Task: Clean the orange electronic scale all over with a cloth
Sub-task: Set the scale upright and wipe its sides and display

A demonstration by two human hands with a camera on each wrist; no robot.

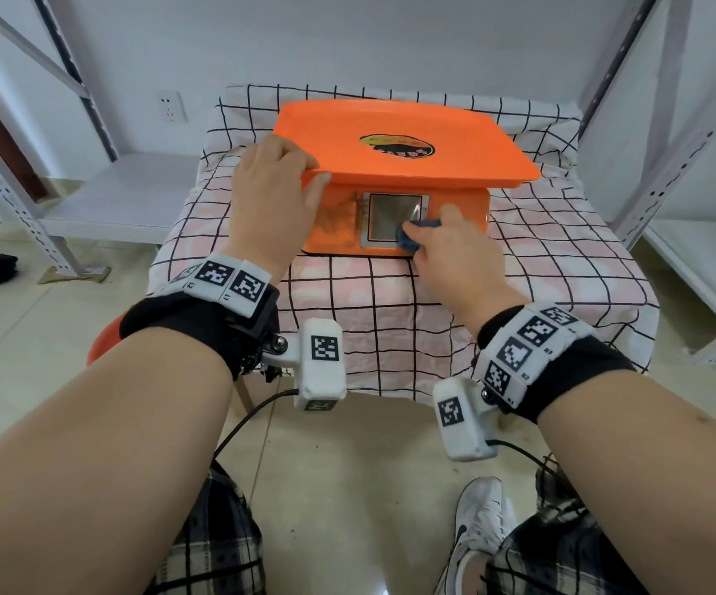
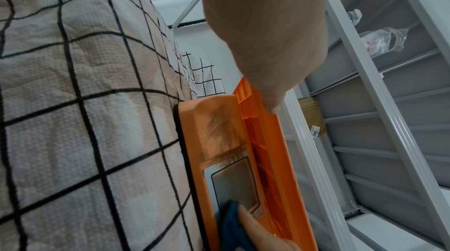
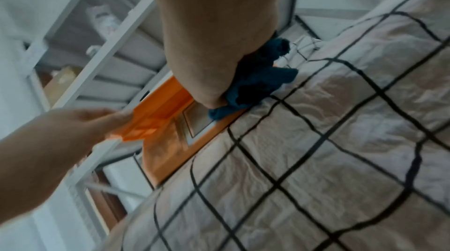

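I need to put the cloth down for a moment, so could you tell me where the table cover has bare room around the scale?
Bare checked cover lies right of the scale, out to the table's right edge, and in front of it. The front panel is crowded: right hand with blue cloth, left hand gripping the platter's corner.

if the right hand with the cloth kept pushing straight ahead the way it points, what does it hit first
The right hand already presses the blue cloth against the scale's front panel, by the display. Pushing on would probably just meet that panel.
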